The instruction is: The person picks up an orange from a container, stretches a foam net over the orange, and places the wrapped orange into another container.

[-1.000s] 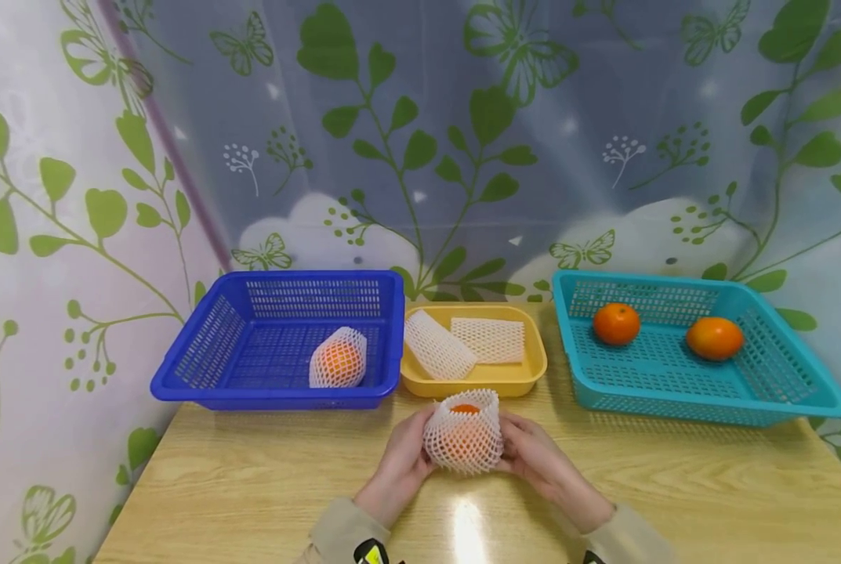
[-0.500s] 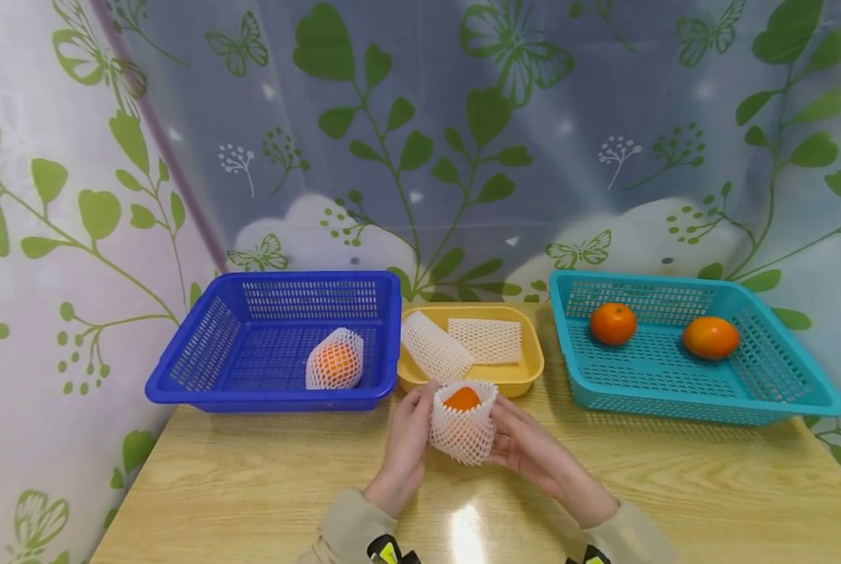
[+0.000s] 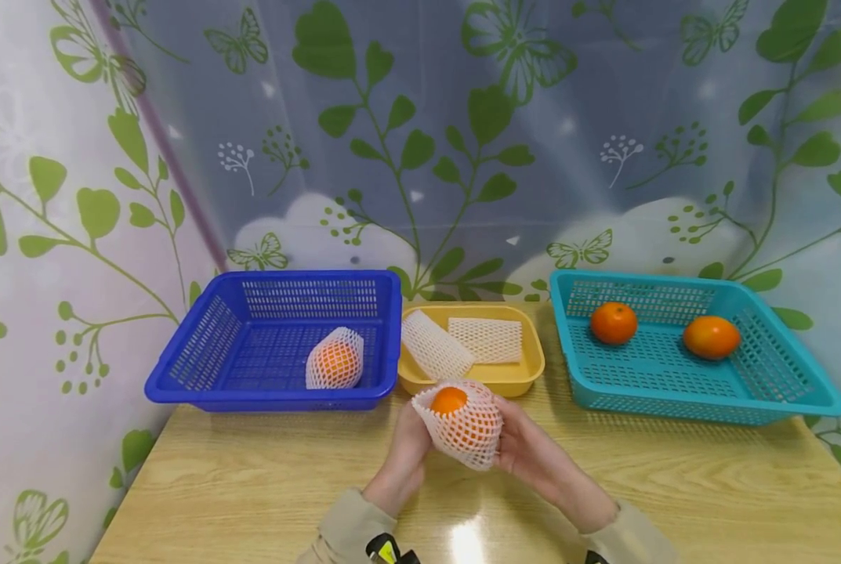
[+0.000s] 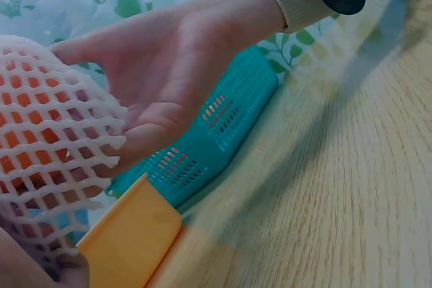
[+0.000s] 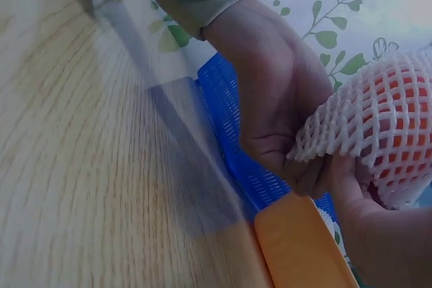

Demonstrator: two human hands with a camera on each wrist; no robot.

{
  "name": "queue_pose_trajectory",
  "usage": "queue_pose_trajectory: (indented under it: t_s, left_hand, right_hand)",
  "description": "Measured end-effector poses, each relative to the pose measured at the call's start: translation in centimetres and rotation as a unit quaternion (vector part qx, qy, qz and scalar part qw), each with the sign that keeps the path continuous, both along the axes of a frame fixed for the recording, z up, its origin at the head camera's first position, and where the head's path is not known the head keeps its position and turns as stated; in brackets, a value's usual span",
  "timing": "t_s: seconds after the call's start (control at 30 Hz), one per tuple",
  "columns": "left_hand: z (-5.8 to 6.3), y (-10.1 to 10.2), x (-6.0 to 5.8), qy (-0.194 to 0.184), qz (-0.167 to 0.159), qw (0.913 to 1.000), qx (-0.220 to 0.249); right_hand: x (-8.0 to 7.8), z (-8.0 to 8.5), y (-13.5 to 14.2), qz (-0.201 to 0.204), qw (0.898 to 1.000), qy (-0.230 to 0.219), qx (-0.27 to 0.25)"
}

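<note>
Above the table's middle, an orange (image 3: pixel 450 400) sits inside a white foam fruit net (image 3: pixel 471 435), its bare top showing through the net's opening, which tilts toward the left. My left hand (image 3: pixel 406 450) grips the net at its left side; in the right wrist view the left hand's fingers (image 5: pixel 307 180) curl at the net's edge. On the other side my right hand (image 3: pixel 536 454) holds the netted orange, fingers partly hidden behind it. In the left wrist view the right hand's palm (image 4: pixel 175 65) faces the net, with its thumb against the mesh.
A blue basket (image 3: pixel 272 394) at left holds one netted orange (image 3: pixel 337 364). Behind my hands, a yellow tray (image 3: pixel 533 372) carries two flat foam nets (image 3: pixel 487 339). The teal basket (image 3: pixel 674 399) at right contains two bare orange fruits (image 3: pixel 614 323). A patterned curtain (image 3: pixel 420 157) hangs behind.
The netted orange has turned so the net's opening leans left, and more of the bare fruit shows. The left hand's fingers have moved down behind the net's left edge. Baskets and tray are unchanged.
</note>
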State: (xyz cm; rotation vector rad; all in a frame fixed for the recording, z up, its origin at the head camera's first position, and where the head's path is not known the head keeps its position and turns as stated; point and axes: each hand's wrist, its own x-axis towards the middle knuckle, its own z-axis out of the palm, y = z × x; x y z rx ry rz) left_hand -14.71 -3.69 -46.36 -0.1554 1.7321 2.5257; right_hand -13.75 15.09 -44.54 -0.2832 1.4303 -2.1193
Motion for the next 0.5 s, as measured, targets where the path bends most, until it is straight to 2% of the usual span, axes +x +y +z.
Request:
queue_pose_trajectory:
  t_s: [0.13, 0.23, 0.4, 0.5]
  left_hand:
    - [-0.12, -0.08, 0.24, -0.016, -0.06, 0.9972, 0.043]
    - [-0.08, -0.11, 0.2, -0.036, -0.098, 0.9925, 0.063]
    - [0.19, -0.07, 0.1, -0.067, -0.11, 0.9885, 0.079]
    - [0.19, -0.1, 0.04, -0.083, -0.103, 0.9874, 0.087]
  right_hand:
    - [0.08, 0.27, -0.13, -0.007, 1.0, -0.005, -0.029]
    - [0.14, 0.45, -0.25, -0.037, 0.999, -0.003, -0.026]
    - [0.19, 0.78, -0.71, -0.135, 0.99, -0.006, 0.041]
    - [0.11, 0.89, -0.88, -0.184, 0.976, 0.039, 0.112]
